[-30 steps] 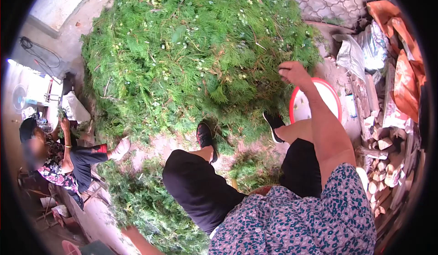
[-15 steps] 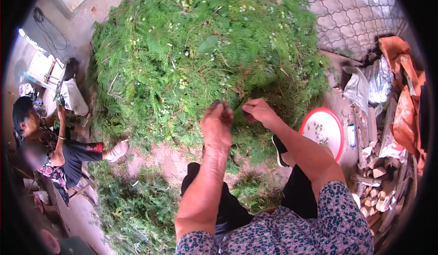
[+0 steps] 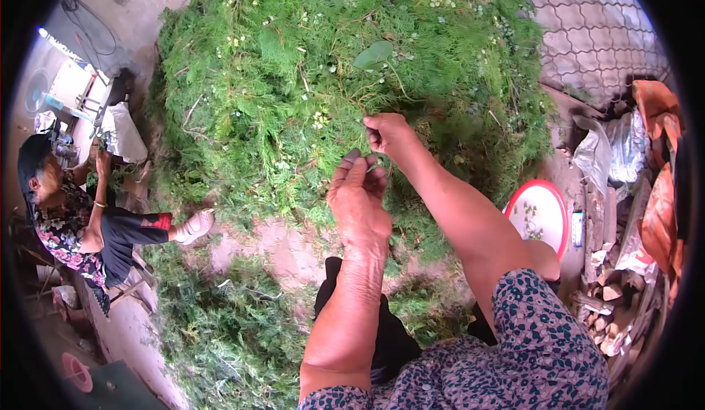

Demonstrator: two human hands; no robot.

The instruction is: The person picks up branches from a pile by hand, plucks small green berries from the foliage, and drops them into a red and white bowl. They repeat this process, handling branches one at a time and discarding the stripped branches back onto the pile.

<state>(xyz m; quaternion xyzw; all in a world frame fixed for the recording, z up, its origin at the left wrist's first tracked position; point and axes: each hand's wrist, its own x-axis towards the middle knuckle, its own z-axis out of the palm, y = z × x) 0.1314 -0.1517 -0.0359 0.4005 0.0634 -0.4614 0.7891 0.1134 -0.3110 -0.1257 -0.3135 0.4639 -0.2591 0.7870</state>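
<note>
While you face a heap of green cuttings (image 3: 294, 80) on bare earth (image 3: 272, 245) by a wire fence (image 3: 602, 21), your left hand (image 3: 358, 201) and right hand (image 3: 389, 132) pinch one thin sprig (image 3: 373, 165) at its near side.

Premises: an open-air working yard, not an indoor room. Evidence: bare earthen ground (image 3: 272, 252) carrying a tall heap of green cuttings (image 3: 330, 80). A chain-link fence (image 3: 602, 21) stands behind it. Split firewood (image 3: 613, 314) is stacked along the right edge beside filled sacks (image 3: 624, 146). A red-rimmed basin (image 3: 543, 212) sits at ground level. A second person (image 3: 73, 219) is seated low at left among more greenery.
</note>
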